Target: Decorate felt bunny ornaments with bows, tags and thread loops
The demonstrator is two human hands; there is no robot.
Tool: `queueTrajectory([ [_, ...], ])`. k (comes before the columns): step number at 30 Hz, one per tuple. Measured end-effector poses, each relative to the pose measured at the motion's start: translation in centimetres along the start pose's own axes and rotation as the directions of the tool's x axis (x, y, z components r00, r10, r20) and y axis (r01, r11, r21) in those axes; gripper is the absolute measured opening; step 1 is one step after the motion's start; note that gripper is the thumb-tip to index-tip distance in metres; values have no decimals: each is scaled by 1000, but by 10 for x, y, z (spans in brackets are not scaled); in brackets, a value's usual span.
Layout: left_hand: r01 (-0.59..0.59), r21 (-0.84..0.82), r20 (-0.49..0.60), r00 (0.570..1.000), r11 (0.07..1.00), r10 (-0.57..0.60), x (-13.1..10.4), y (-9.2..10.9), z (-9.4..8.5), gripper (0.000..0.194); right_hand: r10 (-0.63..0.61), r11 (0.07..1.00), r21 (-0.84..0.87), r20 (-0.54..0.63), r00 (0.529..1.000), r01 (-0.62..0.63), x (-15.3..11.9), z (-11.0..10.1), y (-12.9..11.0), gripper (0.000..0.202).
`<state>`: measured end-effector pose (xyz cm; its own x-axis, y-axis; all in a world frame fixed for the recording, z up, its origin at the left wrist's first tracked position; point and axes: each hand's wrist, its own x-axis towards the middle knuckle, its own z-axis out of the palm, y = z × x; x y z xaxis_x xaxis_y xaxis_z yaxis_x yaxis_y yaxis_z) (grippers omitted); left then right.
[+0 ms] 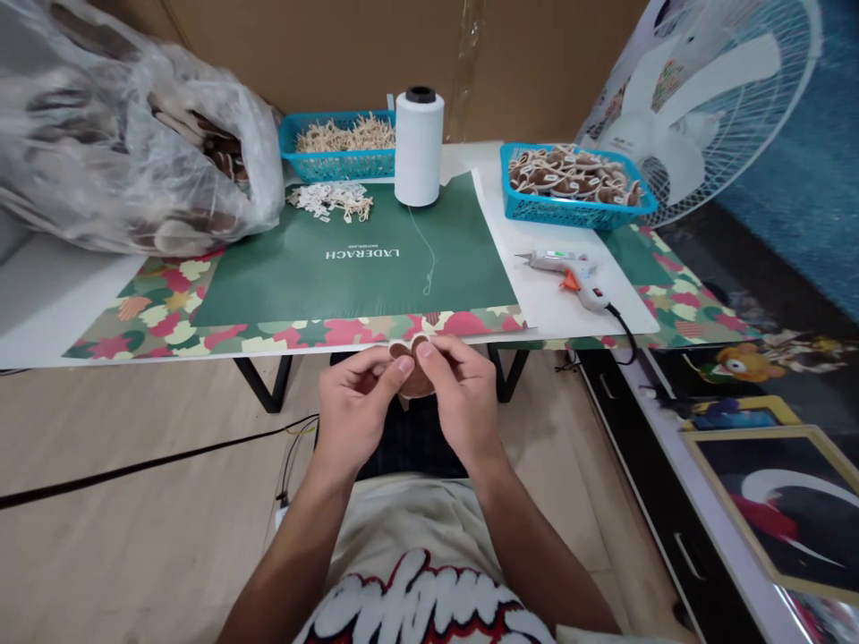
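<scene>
A small brown piece with a pale edge (417,385) is held up in front of the table's near edge. My left hand (355,402) pinches its left side between thumb and fingers. On the other side, my right hand (463,394) grips it the same way, thumb on top. The piece has two rounded lobes at its upper end. Beyond the hands, a white thread spool (420,148) stands upright on a green sheet (301,277), its loose thread trailing toward me. Small white tags with loops (332,200) lie in a pile left of the spool.
A blue basket of beige loops (339,165) stands behind the tags. Farther right are a blue basket of brown pieces (570,210), a glue gun (567,268) with a black cable, and a white fan (698,116). A plastic bag (221,89) bulges at the left.
</scene>
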<state>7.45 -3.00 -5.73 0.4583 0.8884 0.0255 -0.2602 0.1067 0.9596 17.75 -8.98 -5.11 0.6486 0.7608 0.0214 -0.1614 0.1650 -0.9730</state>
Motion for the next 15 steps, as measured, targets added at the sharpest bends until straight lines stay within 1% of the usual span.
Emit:
queueTrajectory([
  [1, 3, -26, -13, 1000, 1000, -3, -1, -1, 2, 17, 85, 990, 114, 0, 996, -85, 0, 3, 1, 22],
  [3, 21, -84, -51, 998, 996, -25, -2, -1, 7, 20, 218, 927, 312, 4, 976, -209, 0, 8, 3, 24],
  [5, 29, -128, -89, 995, 991, -40, -2, 0, 12, 23, 276, 878, 405, 6, 961, -255, -1, 13, 6, 24],
  [7, 39, -148, -100, 993, 988, -54, -1, 2, 13, 24, 253, 886, 400, 8, 967, -235, -2, 14, 10, 24],
  [11, 80, -157, -65, 994, 984, -91, -2, 4, 7, 29, 115, 947, 304, -19, 993, -104, -6, 8, 18, 23],
  [13, 66, -163, -69, 995, 984, -78, -3, 4, 3, 29, 79, 954, 291, -22, 997, -69, -8, 6, 20, 22],
  [15, 50, -156, -69, 996, 986, -61, -3, 5, 1, 25, 48, 962, 270, -29, 998, -38, -9, 4, 21, 22],
])
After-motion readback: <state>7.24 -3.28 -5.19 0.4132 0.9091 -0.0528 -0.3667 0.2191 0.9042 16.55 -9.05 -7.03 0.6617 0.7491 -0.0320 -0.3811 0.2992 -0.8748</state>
